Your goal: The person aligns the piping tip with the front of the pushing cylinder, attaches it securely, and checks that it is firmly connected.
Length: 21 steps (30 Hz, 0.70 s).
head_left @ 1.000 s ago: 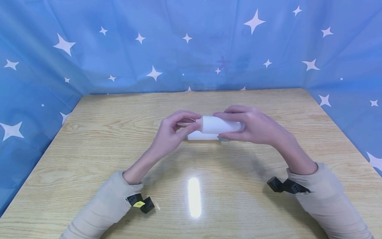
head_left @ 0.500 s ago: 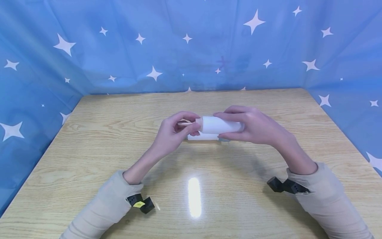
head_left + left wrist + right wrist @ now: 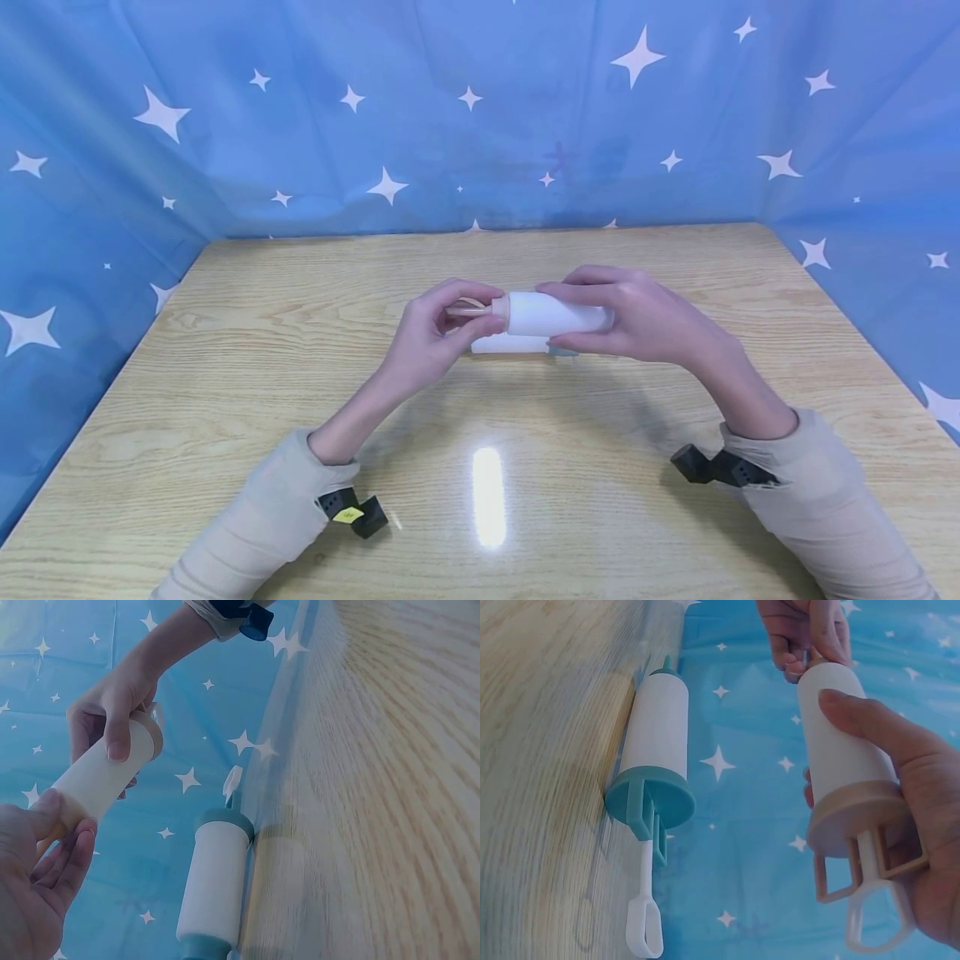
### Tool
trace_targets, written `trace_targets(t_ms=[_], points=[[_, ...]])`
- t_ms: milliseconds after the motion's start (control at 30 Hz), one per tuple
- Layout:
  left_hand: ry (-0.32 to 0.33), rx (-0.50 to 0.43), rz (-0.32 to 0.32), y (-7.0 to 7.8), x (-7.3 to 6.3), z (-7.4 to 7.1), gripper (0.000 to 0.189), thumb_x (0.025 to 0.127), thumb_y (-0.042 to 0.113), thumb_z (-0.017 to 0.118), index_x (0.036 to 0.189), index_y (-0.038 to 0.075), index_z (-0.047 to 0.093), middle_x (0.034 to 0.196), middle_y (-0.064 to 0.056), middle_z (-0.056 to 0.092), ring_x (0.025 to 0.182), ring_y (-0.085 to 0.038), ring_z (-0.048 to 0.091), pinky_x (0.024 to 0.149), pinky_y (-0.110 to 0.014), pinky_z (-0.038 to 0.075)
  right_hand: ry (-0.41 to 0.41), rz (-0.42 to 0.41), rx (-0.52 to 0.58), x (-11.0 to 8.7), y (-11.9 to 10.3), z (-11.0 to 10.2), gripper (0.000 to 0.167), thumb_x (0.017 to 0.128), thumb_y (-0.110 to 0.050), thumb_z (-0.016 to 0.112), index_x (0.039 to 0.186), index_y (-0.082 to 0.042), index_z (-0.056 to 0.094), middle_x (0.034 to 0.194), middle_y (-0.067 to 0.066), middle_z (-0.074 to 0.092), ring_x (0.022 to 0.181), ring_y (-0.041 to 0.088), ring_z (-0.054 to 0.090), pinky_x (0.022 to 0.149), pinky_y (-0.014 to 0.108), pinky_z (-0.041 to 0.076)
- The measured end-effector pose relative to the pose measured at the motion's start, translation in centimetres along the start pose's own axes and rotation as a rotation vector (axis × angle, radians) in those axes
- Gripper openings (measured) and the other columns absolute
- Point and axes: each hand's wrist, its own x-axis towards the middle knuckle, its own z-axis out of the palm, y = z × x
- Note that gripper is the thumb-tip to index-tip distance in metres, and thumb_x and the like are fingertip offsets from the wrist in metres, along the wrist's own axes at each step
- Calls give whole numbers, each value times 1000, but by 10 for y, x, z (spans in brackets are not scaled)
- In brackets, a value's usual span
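Observation:
My right hand (image 3: 645, 317) grips the white barrel of a beige-trimmed piping syringe (image 3: 555, 313), held level above the table. At its left end, the thumb and fingers of my left hand (image 3: 422, 333) pinch the beige collar (image 3: 501, 313), and a slim nozzle (image 3: 465, 311) points into the palm. The right wrist view shows the wide beige end cap (image 3: 862, 810) with its two finger loops and a white plunger handle (image 3: 868, 859) beyond it. Behind the held syringe lies a second piping syringe (image 3: 656, 724), white with teal ends, on the table.
The wood-grain table (image 3: 300, 467) spreads around both hands, with a bright light reflection on its front part. A blue curtain (image 3: 480, 125) with white stars closes off the back and sides. A black wrist camera (image 3: 352, 510) sits on the left sleeve, another camera (image 3: 723, 465) on the right.
The left fingers have shifted their pinch around the syringe's tip, and more of the collar and nozzle shows now. The right hand and barrel have stayed put.

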Motion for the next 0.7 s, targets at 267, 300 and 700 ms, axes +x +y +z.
trace_targets(t_ms=[267,300,700], points=[[-3,34,53,0,0,1,23,90,-5,72,113,-3,69,111,-13,66,96,-21,72,63,-33,61,3,-5,0,0,0,0,53,77,-23,88,126,-11,72,110,7,71,87,19,67,66,35,59],[-2,36,60,0,0,1,23,90,-6,73,112,-4,69,111,-13,65,96,-21,72,65,-33,61,2,-4,0,0,0,0,53,77,-23,88,126,-11,72,110,7,71,87,19,67,66,35,59],[-4,-1,-26,0,0,1,25,94,2,71,119,1,68,107,-9,68,94,-20,73,81,-43,62,17,-38,-5,-1,2,0,55,76,-22,90,126,-9,71,109,10,72,91,22,68,67,37,60]])
